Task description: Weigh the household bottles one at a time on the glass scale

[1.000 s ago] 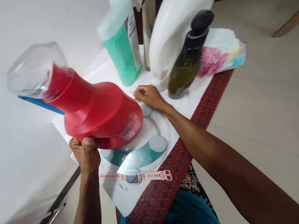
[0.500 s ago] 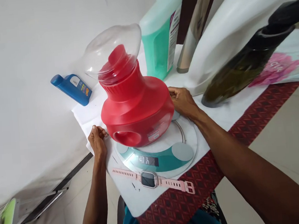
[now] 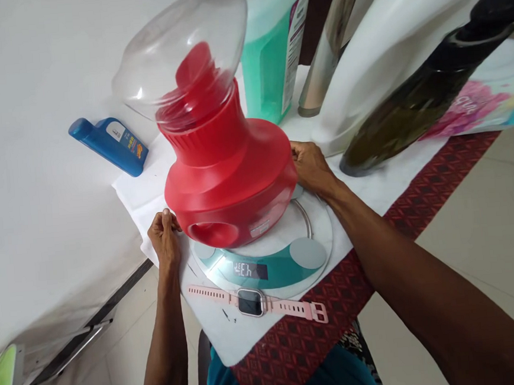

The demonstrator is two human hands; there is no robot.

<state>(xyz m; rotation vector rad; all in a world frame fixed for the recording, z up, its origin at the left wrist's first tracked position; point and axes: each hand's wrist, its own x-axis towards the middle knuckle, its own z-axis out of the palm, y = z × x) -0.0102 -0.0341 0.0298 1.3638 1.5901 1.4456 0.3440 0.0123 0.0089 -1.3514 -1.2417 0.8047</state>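
A red steam vaporizer (image 3: 228, 171) with a clear plastic mask (image 3: 187, 49) on top stands on a round glass scale (image 3: 263, 269). The scale has a teal band and a lit digital display (image 3: 250, 271). My left hand (image 3: 164, 232) is closed at the vaporizer's left side, thumb up and fingers curled. Whatever may be in its fingers does not show. On the other side, my right hand (image 3: 312, 165) is closed by the vaporizer's right edge, its fingertips partly hidden behind the red body. A pink-strapped smartwatch (image 3: 250, 303) lies in front of the scale.
A blue bottle (image 3: 113, 144) stands at the left by the wall. Behind and to the right are a green-liquid bottle (image 3: 267, 67), a beige tube (image 3: 313, 90), a large white bottle (image 3: 363, 71), a dark bottle (image 3: 393, 116) and a pink-printed pack (image 3: 468, 107). A red patterned border (image 3: 304, 343) edges the white cloth.
The view has shifted slightly, so the vaporizer's mask appears larger and higher, and most things sit a little further left. Both hands keep their places beside the vaporizer.
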